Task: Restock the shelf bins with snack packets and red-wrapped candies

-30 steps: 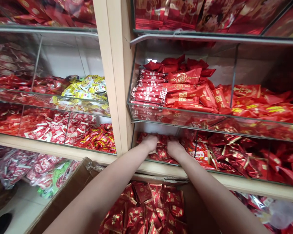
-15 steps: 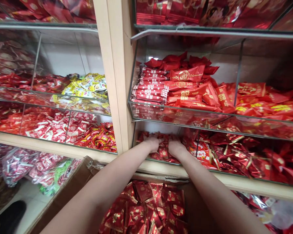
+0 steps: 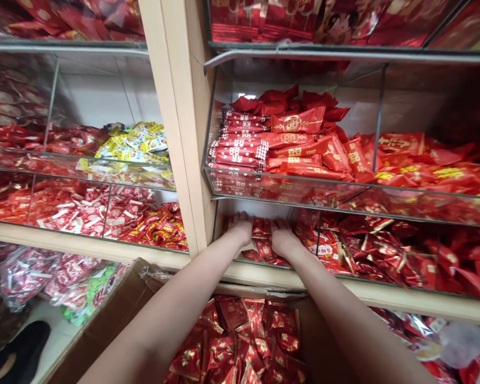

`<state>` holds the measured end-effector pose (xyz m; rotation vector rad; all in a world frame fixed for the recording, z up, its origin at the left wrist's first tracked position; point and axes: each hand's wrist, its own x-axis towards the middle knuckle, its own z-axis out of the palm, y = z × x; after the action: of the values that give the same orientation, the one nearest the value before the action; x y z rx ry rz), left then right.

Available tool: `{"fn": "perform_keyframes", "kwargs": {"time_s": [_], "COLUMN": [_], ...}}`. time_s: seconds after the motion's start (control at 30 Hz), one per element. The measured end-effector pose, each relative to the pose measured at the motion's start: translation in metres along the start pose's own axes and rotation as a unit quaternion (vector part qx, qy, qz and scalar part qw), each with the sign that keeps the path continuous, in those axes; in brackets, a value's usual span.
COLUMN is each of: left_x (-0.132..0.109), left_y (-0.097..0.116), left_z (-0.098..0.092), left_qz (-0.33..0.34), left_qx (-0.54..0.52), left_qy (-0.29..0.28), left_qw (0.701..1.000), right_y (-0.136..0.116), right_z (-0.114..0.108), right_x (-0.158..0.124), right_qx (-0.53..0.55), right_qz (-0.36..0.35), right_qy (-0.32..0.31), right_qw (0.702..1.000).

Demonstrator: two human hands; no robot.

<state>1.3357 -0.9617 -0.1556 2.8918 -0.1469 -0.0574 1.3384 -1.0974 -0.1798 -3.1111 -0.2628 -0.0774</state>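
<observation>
Both my hands reach into the lower shelf bin just right of the wooden post. My left hand (image 3: 241, 230) rests at the left side of the small red packets (image 3: 264, 246), its fingers pointing into the bin. At their right side is my right hand (image 3: 283, 239), fingers stretched toward the back and partly hidden among the packets. Neither hand is seen gripping a packet. Below my forearms, an open cardboard box (image 3: 116, 314) holds many dark red packets with gold print (image 3: 224, 349).
A glass shelf (image 3: 304, 186) with red wrapped sweets lies directly above my hands. The wooden post (image 3: 184, 133) stands to the left, with more candy bins beyond it. Plastic bags of sweets (image 3: 32, 272) lie lower left. A black shoe (image 3: 28, 346) shows on the floor.
My left hand has shifted slightly left, away from the middle of the packets, and its fingers have straightened. More packets show between my hands. The view has shifted a little.
</observation>
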Motion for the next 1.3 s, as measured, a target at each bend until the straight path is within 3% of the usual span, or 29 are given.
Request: {"fn": "perform_keyframes", "kwargs": {"time_s": [0.23,0.37,0.57,0.73,0.83,1.3], "left_x": [-0.017,-0.013,-0.007,-0.015,-0.016,0.002], "left_y": [-0.007,-0.004,-0.003,-0.005,-0.005,0.002], "left_z": [-0.014,-0.012,-0.013,-0.017,-0.018,-0.008], "left_qz": [0.008,0.003,0.001,0.052,0.057,-0.010], "left_qx": [0.157,0.171,0.183,0.193,0.201,0.189], "left_qy": [-0.066,-0.088,-0.076,-0.095,-0.103,-0.010], "left_qw": [0.985,0.981,0.980,0.975,0.973,0.982], "right_y": [-0.002,-0.003,-0.003,-0.004,-0.005,-0.006], "right_z": [-0.006,-0.008,-0.011,-0.011,-0.010,-0.007], "right_x": [-0.002,-0.004,-0.005,-0.004,-0.002,0.000], "right_qx": [0.005,0.008,0.016,0.036,0.027,0.002], "right_qz": [-0.003,0.001,-0.001,-0.151,-0.187,-0.165], "right_qy": [0.002,-0.005,-0.006,-0.016,-0.015,0.002], "right_qw": [1.000,1.000,1.000,0.988,0.982,0.986]}}
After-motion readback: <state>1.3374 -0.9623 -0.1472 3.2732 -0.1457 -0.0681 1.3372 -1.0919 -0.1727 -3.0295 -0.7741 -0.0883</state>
